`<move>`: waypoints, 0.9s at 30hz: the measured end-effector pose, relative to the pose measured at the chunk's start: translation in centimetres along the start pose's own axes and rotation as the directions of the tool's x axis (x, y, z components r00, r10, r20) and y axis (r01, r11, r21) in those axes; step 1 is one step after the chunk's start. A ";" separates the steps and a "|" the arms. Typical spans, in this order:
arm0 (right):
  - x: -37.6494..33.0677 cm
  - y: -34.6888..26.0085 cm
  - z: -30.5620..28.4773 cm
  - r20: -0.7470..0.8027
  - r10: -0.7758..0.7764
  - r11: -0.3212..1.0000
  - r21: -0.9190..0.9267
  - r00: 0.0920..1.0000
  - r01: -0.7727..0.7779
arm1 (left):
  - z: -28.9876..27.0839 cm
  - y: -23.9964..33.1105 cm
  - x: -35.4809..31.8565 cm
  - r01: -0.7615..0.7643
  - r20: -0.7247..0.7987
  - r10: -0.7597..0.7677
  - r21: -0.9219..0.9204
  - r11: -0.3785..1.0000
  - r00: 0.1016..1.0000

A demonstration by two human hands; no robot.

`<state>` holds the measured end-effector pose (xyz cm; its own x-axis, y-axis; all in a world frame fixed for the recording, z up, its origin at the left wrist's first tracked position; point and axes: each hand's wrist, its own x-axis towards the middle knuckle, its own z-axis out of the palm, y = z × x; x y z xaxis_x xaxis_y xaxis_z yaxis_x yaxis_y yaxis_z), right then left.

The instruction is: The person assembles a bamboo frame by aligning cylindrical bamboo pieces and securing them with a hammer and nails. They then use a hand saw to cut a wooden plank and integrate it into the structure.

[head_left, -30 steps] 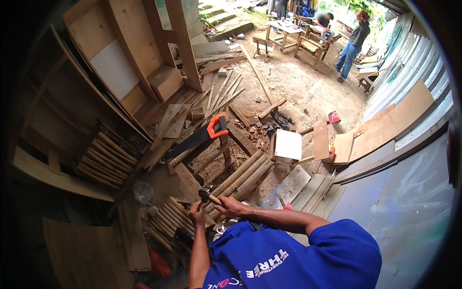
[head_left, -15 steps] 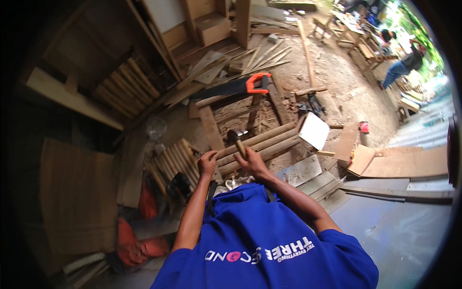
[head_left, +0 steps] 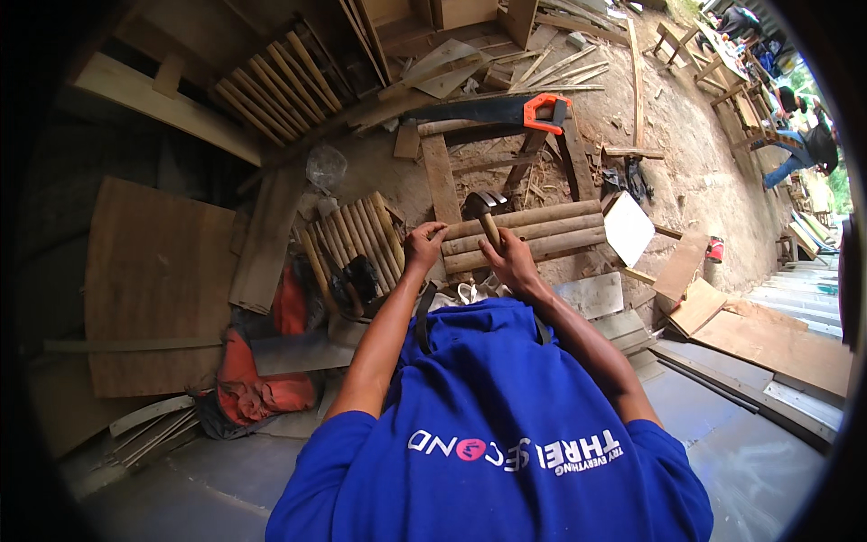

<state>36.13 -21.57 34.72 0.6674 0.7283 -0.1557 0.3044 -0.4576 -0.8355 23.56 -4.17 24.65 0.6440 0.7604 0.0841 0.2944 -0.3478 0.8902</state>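
My right hand [head_left: 515, 262] grips a claw hammer [head_left: 488, 228] by its handle, the metal head raised just beyond the far edge of a panel of round wooden poles [head_left: 551, 244]. At the panel's left end, the fingers of my left hand [head_left: 424, 248] are pinched together at the tip of the farthest pole. Whatever is between them is too small to make out. The panel lies crosswise close in front of my body. Past it stands a wooden frame [head_left: 441, 181], with a handsaw [head_left: 488, 110] with an orange handle lying across its top.
Left of my hands is another slatted pole piece [head_left: 361, 239] with a black object [head_left: 363, 275] on it. A white board [head_left: 628, 230] sits at the panel's right end. Scrap wood [head_left: 560, 72] litters the dirt floor. A person [head_left: 813, 149] is at the far right.
My view has shifted, so the bench, panel and hands appear higher and farther right. The hammer stays in my right hand, and my left hand remains pinched at the panel's left end.
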 end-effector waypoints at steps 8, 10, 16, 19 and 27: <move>-0.2 -0.3 0.5 0.018 0.036 0.999 0.030 0.999 -0.036 | 0.0 0.2 0.1 -0.084 0.025 0.082 0.053 0.995 0.996; -0.3 -0.5 0.7 0.052 0.084 0.996 0.008 0.995 -0.084 | 0.0 0.1 -0.1 -0.117 0.025 0.115 0.067 0.991 0.993; -0.1 -1.3 1.6 0.166 -0.051 0.998 -0.036 0.985 0.058 | 0.0 0.1 -0.3 -0.167 0.003 0.167 0.057 0.984 0.986; -0.2 -1.4 2.1 0.219 -0.055 0.996 -0.052 0.974 0.068 | 0.0 0.3 -0.4 -0.170 -0.001 0.170 0.055 0.984 0.985; -0.5 -1.2 2.5 0.180 -0.137 0.982 -0.105 0.974 0.158 | -0.1 -0.5 0.1 -0.129 0.005 0.129 -0.011 0.992 0.992</move>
<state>33.72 -20.13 34.47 0.4861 0.8639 -0.1317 0.4758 -0.3881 -0.7893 23.39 -3.87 24.27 0.6800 0.7066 0.1959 0.2009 -0.4364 0.8770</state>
